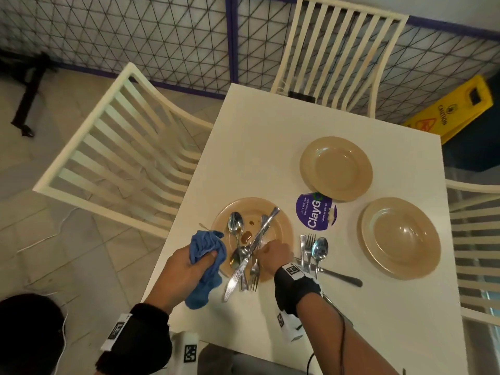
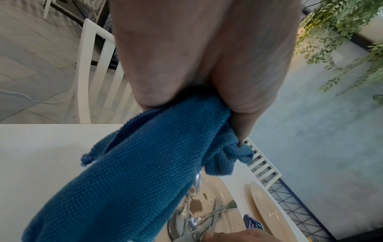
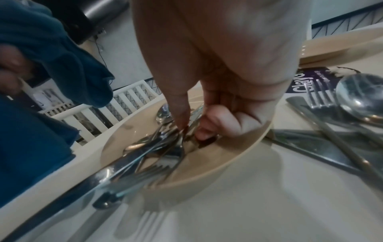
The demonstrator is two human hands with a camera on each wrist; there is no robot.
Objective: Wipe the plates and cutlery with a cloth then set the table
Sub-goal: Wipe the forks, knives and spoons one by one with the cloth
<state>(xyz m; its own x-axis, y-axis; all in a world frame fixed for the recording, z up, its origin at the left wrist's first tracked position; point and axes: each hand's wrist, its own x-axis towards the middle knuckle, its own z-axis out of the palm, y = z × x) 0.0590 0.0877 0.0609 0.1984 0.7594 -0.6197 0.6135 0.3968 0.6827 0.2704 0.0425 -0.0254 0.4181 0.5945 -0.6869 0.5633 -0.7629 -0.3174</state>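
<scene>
A tan plate (image 1: 278, 226) smeared with brown sauce lies near the table's left edge. On it are piled two spoons (image 1: 235, 226), a knife (image 1: 243, 263) and forks (image 1: 254, 269). My right hand (image 1: 261, 251) reaches into the pile, and in the right wrist view its thumb and fingers (image 3: 209, 131) pinch the neck of a fork (image 3: 178, 157) low in the plate (image 3: 207, 176). My left hand (image 1: 205, 259) grips a bunched blue cloth (image 1: 205, 247) (image 2: 134, 172) just left of the plate. Two bare tan plates (image 1: 336, 169) (image 1: 400, 238) sit to the right.
A separate fork, spoon and knife (image 1: 319, 250) lie on the white table beside my right wrist. A purple round sticker (image 1: 315, 215) sits between the plates. Cream slatted chairs stand left (image 1: 121, 147), far (image 1: 343, 50) and right (image 1: 473, 239). A yellow caution sign (image 1: 454, 109) stands behind.
</scene>
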